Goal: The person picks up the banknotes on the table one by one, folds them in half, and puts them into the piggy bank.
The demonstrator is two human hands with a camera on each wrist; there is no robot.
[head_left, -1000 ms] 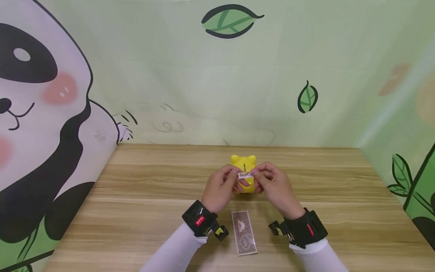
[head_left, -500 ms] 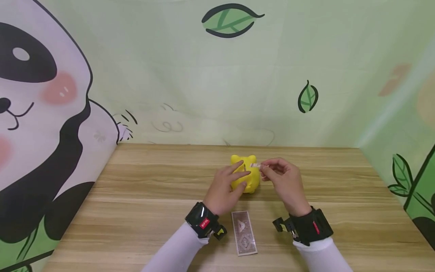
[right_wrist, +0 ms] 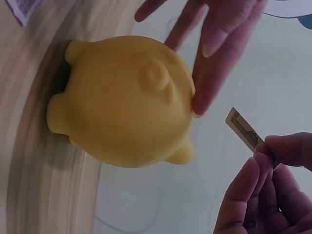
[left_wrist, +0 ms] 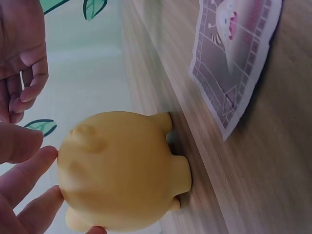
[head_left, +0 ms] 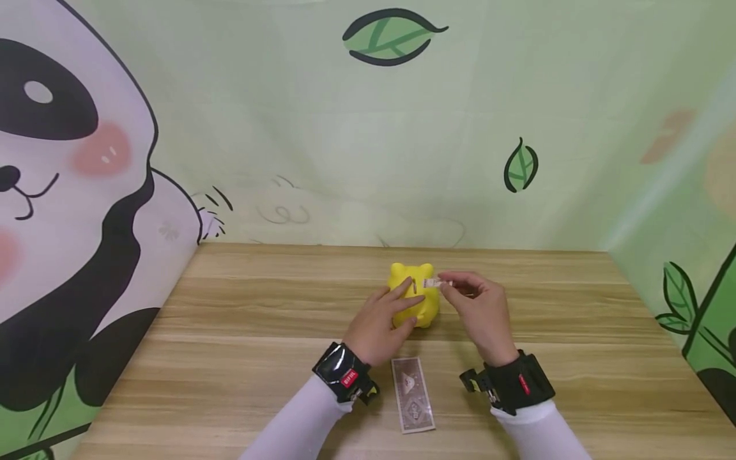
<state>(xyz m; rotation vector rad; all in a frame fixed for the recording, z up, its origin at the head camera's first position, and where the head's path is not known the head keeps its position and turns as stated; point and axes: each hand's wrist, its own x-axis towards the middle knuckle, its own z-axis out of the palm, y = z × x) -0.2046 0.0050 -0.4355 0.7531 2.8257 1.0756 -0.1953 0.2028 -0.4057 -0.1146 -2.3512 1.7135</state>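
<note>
A yellow piggy bank (head_left: pixel 429 310) stands on the table, its dark slot (head_left: pixel 414 287) facing up. My left hand (head_left: pixel 375 324) rests on it with fingers spread and nearly straight; in the left wrist view the fingertips touch the top of the bank (left_wrist: pixel 122 170). Between thumb and fingers, my right hand (head_left: pixel 482 313) pinches a banknote folded into a small narrow strip (right_wrist: pixel 243 130). The strip's free end points toward the bank and is held just right of the slot, apart from it in the right wrist view.
A flat purplish banknote (head_left: pixel 413 395) lies on the wooden table (head_left: pixel 241 370) between my forearms. Behind the table hangs a pale green backdrop (head_left: pixel 287 140) printed with leaves and a panda. Each wrist wears a black camera band.
A second ago both hands held the folded banknote over the bank. My left hand has let go and laid its fingers on the bank; the right has drawn the note to the right.
</note>
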